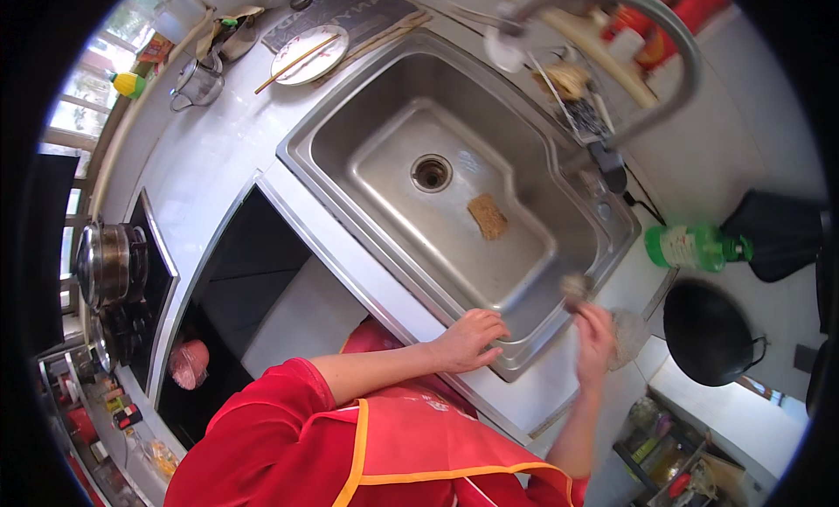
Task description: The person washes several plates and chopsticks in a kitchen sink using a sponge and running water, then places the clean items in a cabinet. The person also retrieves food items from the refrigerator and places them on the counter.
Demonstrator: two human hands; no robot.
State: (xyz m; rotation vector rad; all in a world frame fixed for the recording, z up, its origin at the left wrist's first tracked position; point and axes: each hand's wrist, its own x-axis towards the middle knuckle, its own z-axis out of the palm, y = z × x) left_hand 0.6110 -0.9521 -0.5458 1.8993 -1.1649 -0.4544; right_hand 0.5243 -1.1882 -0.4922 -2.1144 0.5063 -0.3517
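My left hand (pixel 473 342) rests on the near rim of the stainless steel sink (pixel 393 245), its fingers apart and nothing in them. At the sink's right corner, my right hand (pixel 593 336) grips a small brownish item (pixel 577 289), blurred, so its kind cannot be told. A tan sponge or scouring pad (pixel 487 216) lies on the sink floor, near the drain (pixel 432 173). Beside my right hand, a translucent bag or bowl (pixel 627 340) is partly hidden.
A grey faucet (pixel 688 61) arches over the sink's far right side. A green pump bottle (pixel 688 247) and a black wok (pixel 708 333) are at the right. A plate (pixel 309 54) with chopsticks and a glass pitcher (pixel 198 84) stand at the upper left.
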